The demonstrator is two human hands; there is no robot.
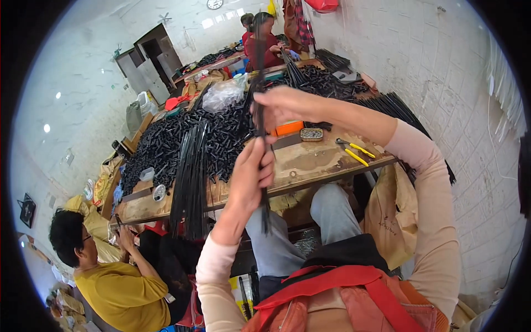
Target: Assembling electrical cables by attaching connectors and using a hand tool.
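I hold a long, thin black rod (260, 72) almost upright in front of me, and its upper part is blurred. My left hand (254, 166) is wrapped round its lower half. Higher up, my right hand (282, 108) closes on the same rod, its fingers partly hidden behind it. Below my right hand, on the wooden bench (310, 163), are an orange block (290, 128) and a small tray of tiny metal parts (311, 134). Pliers with yellow handles (355, 152) lie farther right.
A heap of short black pieces (160, 144) covers the bench's left. Bundled black rods (191, 171) overhang its front edge; more rods (395, 108) lie right. A clear plastic bag (224, 94) rests on the heap. A person in yellow (119, 293) sits left; others work at the back.
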